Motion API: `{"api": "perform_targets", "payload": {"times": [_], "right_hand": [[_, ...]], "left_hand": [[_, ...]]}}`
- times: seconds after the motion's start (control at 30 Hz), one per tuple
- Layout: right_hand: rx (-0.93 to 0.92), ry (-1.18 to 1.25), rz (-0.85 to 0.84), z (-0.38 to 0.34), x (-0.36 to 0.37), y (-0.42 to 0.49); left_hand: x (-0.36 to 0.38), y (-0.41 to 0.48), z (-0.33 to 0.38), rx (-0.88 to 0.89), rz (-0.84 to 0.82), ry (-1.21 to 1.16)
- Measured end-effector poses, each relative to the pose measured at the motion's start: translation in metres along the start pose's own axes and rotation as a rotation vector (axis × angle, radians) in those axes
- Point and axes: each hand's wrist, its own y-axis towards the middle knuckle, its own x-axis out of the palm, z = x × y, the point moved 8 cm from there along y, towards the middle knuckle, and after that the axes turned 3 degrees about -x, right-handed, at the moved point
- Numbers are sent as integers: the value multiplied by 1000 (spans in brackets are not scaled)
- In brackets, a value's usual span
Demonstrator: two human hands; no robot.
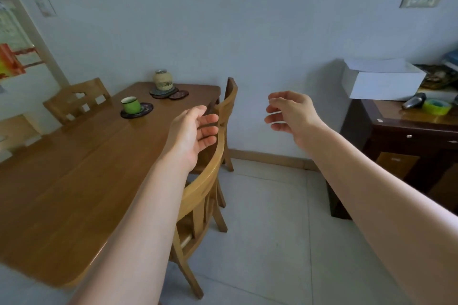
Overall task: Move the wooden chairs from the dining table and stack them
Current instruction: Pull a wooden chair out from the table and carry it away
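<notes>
A wooden dining table fills the left half of the view. Two wooden chairs are tucked in along its right side: the near chair with a curved top rail, and a far chair by the wall. A third chair stands at the table's far left side. My left hand hovers open just above the near chair's top rail, fingers spread and touching nothing. My right hand is held open in the air to the right of the far chair, holding nothing.
A green cup on a coaster and a woven jar stand on the table's far end. A dark sideboard with a white box and tape roll stands at right. Pale tiled floor lies between chairs and sideboard.
</notes>
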Motion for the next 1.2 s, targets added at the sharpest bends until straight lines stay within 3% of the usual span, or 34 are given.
{"api": "perform_targets", "payload": {"times": [0.6,0.97,1.1,1.2], "right_hand": [[116,-79,-172,55,-17,306],[283,-195,-338,130,66,437],[330,-230,-341,159,102,487],[422,-251,-312,185,126,520]], "left_hand": [[94,252,-38,-73,177,12],[83,386,-66,-184,284,201],[73,453,-69,-120,297,517],[72,497,-79,-71,195,843]]}}
